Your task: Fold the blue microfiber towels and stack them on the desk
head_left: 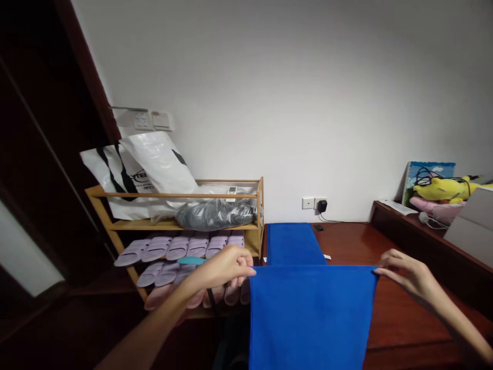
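- Blue rectangular cloth (310, 318): top edge straight.
- Left hand (231, 265): pinching one upper corner.
- Right hand (404, 272): pinching the other.
- Folded blue cloth (295, 244): beyond hands, on red-brown wooden bench (346, 245).

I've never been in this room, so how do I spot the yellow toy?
Find the red-brown table against the wall, then its raised part on the right. The yellow toy rests on something pink, before a blue picture. It's the bright yellow one.
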Available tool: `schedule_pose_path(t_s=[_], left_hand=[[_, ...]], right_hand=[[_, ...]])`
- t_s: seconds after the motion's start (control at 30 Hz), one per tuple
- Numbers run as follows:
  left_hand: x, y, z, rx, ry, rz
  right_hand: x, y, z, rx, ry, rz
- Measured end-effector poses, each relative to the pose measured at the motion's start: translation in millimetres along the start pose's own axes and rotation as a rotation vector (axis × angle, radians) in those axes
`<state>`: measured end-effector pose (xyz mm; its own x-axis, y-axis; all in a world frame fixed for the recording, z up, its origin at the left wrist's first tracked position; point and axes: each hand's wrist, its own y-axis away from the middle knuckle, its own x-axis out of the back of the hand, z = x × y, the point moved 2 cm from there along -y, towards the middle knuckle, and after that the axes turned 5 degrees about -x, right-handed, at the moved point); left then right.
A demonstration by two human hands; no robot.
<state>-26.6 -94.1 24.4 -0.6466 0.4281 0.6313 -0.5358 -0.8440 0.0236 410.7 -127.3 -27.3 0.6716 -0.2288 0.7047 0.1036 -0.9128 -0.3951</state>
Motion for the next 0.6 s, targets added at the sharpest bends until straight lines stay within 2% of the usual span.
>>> schedule_pose_path(t_s=[0.13,0.27,0.43,0.6], left_hand=[[-16.7,-40.0,-48.1,0.009,0.025,0.0],[-31.6,-75.7,-89.5,0.009,0.09,0.09],[-42.0,-112.6,-119.1,0.013,0.154,0.229],[-53.0,-144.6,-150.0,0.088,0.26,0.354]], right_hand=[[-39.4,-17.6,31.9,-0.133,-0.049,0.024],[-77.7,-32.1,60.0,-0.354,-0.237,0.047],[-108.0,-53.5,85.2,-0.523,-0.42,0.134],[-136.4,-71.4,109.7,-0.6,-0.547,0.183]])
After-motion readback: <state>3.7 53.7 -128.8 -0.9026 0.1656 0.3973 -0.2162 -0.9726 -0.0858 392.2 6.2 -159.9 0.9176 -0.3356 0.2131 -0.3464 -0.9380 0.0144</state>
